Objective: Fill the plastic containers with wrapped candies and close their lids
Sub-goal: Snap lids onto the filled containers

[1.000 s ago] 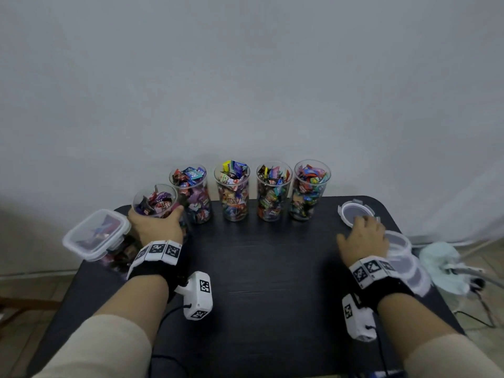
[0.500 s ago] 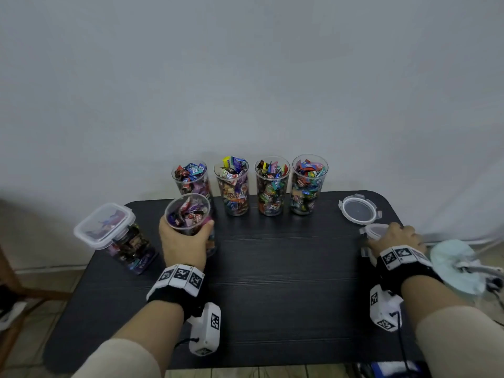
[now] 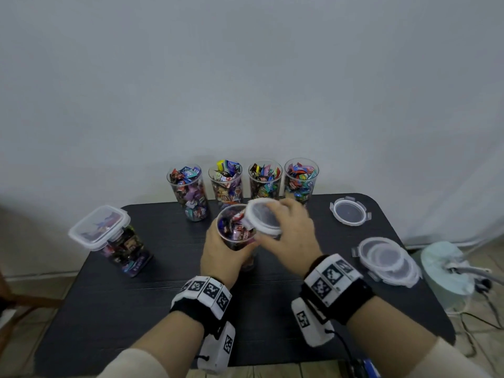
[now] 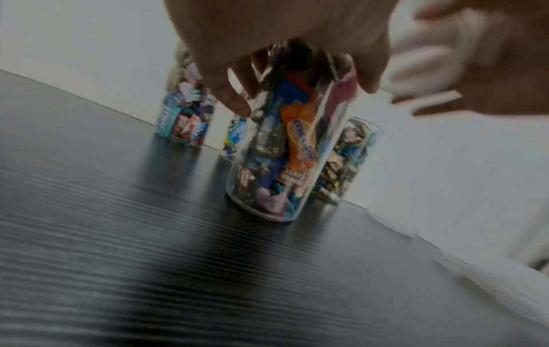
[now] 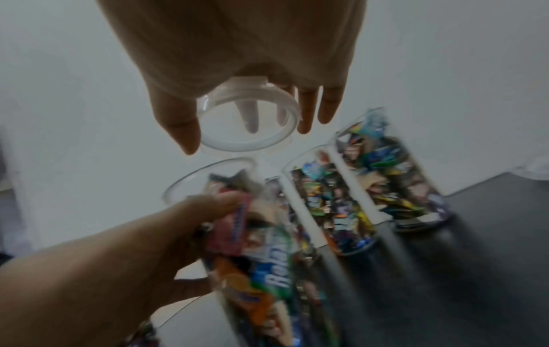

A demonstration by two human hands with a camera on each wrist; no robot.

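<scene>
At the table's (image 3: pixel 136 309) left edge stood a square box (image 3: pixel 120 241) of candies, lid shut. Mid-table, the left hand (image 3: pixel 221 255) was wrapped around a round, candy-filled jar (image 3: pixel 236 233) standing on the tabletop, its mouth uncovered. The right hand (image 3: pixel 289 236) grasped a round lid (image 3: pixel 263 216) by its rim, tilted just above the jar's right edge. Behind them, four full jars (image 3: pixel 242 186) lined the wall. Farther right, a spare lid (image 3: pixel 350 211) lay flat, near a stack of lids (image 3: pixel 387 260).
</scene>
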